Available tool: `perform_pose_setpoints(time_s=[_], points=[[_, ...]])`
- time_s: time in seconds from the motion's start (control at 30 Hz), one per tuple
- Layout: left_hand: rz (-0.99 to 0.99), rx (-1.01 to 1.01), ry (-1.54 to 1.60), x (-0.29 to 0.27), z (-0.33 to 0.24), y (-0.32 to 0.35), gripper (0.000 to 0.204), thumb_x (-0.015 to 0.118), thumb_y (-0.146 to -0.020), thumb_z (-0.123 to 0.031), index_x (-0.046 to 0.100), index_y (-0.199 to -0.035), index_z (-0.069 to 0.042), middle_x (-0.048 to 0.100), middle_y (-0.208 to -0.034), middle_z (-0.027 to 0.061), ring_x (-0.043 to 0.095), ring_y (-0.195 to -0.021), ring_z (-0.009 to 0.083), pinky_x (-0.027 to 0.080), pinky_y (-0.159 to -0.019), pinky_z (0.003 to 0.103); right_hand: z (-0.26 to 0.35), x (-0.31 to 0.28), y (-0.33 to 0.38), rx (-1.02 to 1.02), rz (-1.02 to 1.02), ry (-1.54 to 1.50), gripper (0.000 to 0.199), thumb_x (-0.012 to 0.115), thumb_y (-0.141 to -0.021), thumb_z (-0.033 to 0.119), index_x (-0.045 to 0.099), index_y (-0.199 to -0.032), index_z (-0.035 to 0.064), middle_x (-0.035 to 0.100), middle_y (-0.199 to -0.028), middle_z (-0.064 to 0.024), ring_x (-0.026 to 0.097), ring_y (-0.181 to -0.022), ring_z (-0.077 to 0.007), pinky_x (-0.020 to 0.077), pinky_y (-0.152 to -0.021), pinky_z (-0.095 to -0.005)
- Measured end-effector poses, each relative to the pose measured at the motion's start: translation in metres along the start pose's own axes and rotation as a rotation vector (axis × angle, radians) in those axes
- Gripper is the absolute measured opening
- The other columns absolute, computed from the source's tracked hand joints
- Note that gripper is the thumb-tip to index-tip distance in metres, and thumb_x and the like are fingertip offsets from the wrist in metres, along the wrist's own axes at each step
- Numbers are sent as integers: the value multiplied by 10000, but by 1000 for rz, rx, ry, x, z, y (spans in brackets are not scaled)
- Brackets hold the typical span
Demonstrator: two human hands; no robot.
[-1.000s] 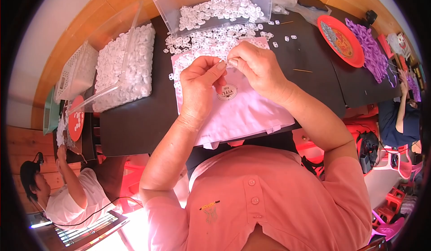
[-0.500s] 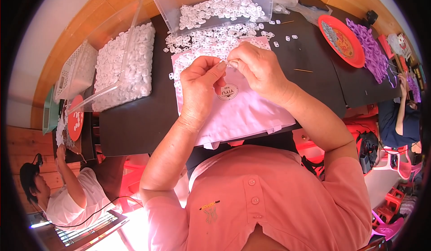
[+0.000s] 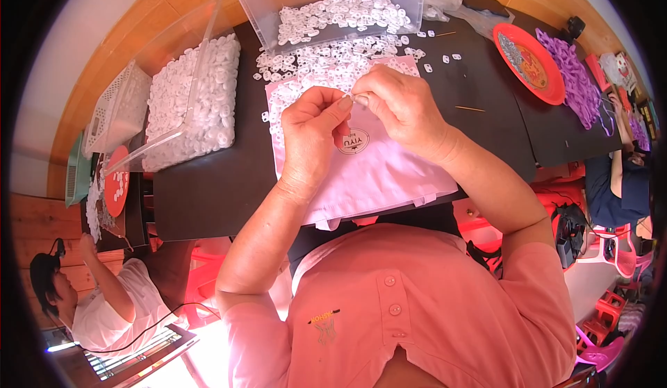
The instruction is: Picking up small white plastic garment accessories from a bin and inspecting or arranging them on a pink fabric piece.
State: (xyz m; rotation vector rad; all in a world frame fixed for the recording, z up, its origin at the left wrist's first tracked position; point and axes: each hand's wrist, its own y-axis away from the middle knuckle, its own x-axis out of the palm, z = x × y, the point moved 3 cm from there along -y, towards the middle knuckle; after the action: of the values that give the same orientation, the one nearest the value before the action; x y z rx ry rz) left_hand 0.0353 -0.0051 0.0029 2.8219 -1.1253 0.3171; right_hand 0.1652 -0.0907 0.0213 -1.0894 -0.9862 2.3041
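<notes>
Both of my hands are raised together over a pink cloth bag (image 3: pixel 389 172) with a round printed mark. My left hand (image 3: pixel 313 127) pinches with thumb and forefinger, and something small and whitish shows at the tips. Almost touching it, my right hand (image 3: pixel 403 113) is closed in a similar pinch. Its fingertips meet the same spot, but what they grip is mostly covered. Just beyond the hands, a heap of small white plastic pieces with holes (image 3: pixel 333 68) spreads over the bag's far part and the table.
A clear bin (image 3: pixel 243 6) with more white pieces lies beyond the heap. Another clear bin (image 3: pixel 167 138) at left is full of them. On the dark table (image 3: pixel 208 200) are toothpick-like sticks (image 3: pixel 470 109), a red plate (image 3: pixel 559 96) and purple strands (image 3: pixel 573 82). Co-workers sit at both sides.
My two hands keep nearly the same place and pinch, with only a slight shift. At left, a co-worker's hand has drawn back a little from the white strands.
</notes>
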Motion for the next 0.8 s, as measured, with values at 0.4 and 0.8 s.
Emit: perform_pose_setpoints(time_s=[0.4,0.8], points=[[1,-6,29,-1,1,1,86,633,-895,-80,615,-875,1,583,-708,11,515,-558,64,391,-474,207,4,-1,-1,6,-17,-34,169,595,-768,-59,570,-901,42,577,-785,-112,611,-689,-294,470,-575,-371],[-39,192,-25,0,2,7,21,632,-868,-2,630,-848,-8,612,-735,15,533,-571,64,398,-487,203,7,4,-1,343,2,-317,10,595,-801,-17,589,-799,-8,614,-690,-106,589,-594,-194,452,-558,-315]])
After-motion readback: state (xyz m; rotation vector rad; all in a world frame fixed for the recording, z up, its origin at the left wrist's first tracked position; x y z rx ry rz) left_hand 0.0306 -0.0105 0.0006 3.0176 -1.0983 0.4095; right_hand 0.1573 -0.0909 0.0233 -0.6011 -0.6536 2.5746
